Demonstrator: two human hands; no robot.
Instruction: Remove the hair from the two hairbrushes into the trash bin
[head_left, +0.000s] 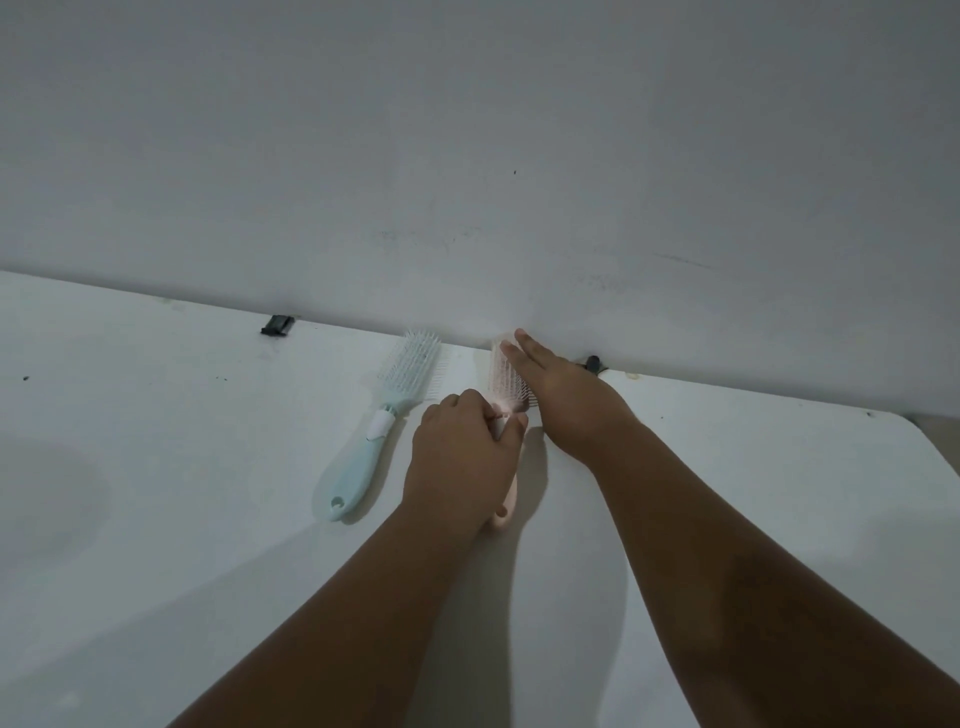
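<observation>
Left hand (462, 457) grip on pink brush (506, 384) handle, R hand (566, 400) flat beside bristles.

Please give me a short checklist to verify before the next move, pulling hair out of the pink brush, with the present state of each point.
1. Pink brush lies on the table, bristles up: ok.
2. Left hand holds the brush at its neck: ok.
3. Right hand rests open along the bristle head; no pinch on hair: not ok.
4. Hair visible in the bristles: cannot tell, too blurred.
5. Trash bin in view: not ok, none visible.
6. Blue brush lies apart to the left, untouched: ok.
</observation>
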